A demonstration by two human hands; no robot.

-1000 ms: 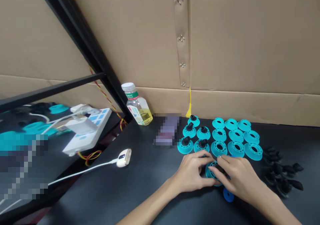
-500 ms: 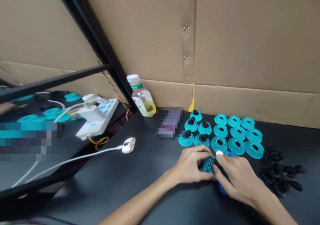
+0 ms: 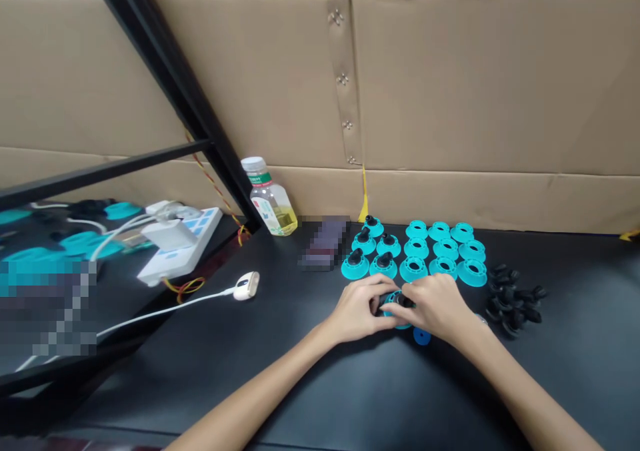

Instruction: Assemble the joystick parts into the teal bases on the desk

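Observation:
My left hand [image 3: 357, 307] is curled round the side of a teal flanged ring [image 3: 393, 297], gripping it just above the black table. At the ring's centre, the fingers of my right hand [image 3: 440, 304] pinch a black piece [image 3: 404, 300], mostly covered by those fingers. A flat blue disc [image 3: 422, 336] lies on the table just below my right hand. Behind the hands stand several teal rings with black knobs [image 3: 385, 262] in their centres, to the left. Several bare teal rings [image 3: 443, 266] sit in rows to the right of them.
Loose black knobs [image 3: 515, 301] are heaped right of my right hand. A drink bottle [image 3: 273, 201] and a blurred-out flat object [image 3: 326, 243] stand by the cardboard wall [image 3: 475, 84]. Left are a white cable plug [image 3: 246, 286], a power strip [image 3: 183, 251] and a black frame post [image 3: 175, 91].
The camera view has shifted, so the scene sits further left. My right fingers have come down closer over the ring's centre. The bright white spot at my right fingertips no longer shows.

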